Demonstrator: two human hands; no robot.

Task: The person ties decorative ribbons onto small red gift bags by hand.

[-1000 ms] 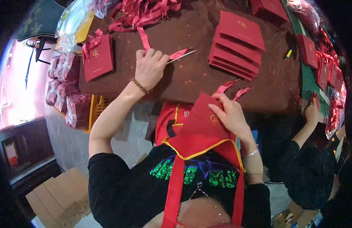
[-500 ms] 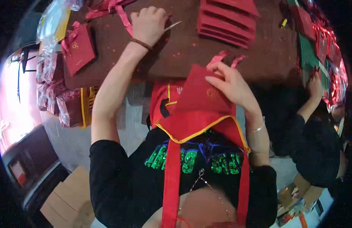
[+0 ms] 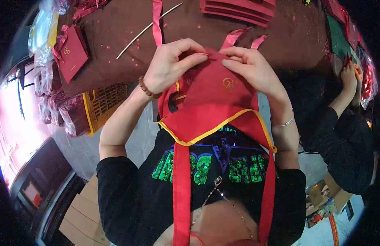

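Note:
A dark red gift bag (image 3: 214, 88) with a gold emblem lies against the red apron (image 3: 202, 123) at my lap, its top edge turned to the table. My left hand (image 3: 169, 63) pinches the bag's upper left edge between thumb and fingers. On the upper right, my right hand (image 3: 253, 69) grips the same bag, fingers curled over the edge. Pink ribbon (image 3: 235, 37) sticks out beyond the right hand. A thin pale stick (image 3: 145, 30) lies diagonally on the table, beyond my left hand and apart from it. Another pink ribbon (image 3: 157, 24) crosses it.
Several stacked red bags (image 3: 239, 9) lie at the table's far side. A finished-looking red bag (image 3: 73, 53) with a bow sits at left, near plastic-wrapped packs (image 3: 44, 82) and a yellow crate (image 3: 108, 104). At right, a co-worker's hands (image 3: 349, 78) are beside green and red items.
My left hand has let go of the stick, leaving it on the table, and come back to pinch the bag. My right hand still holds the bag. The view has shifted slightly.

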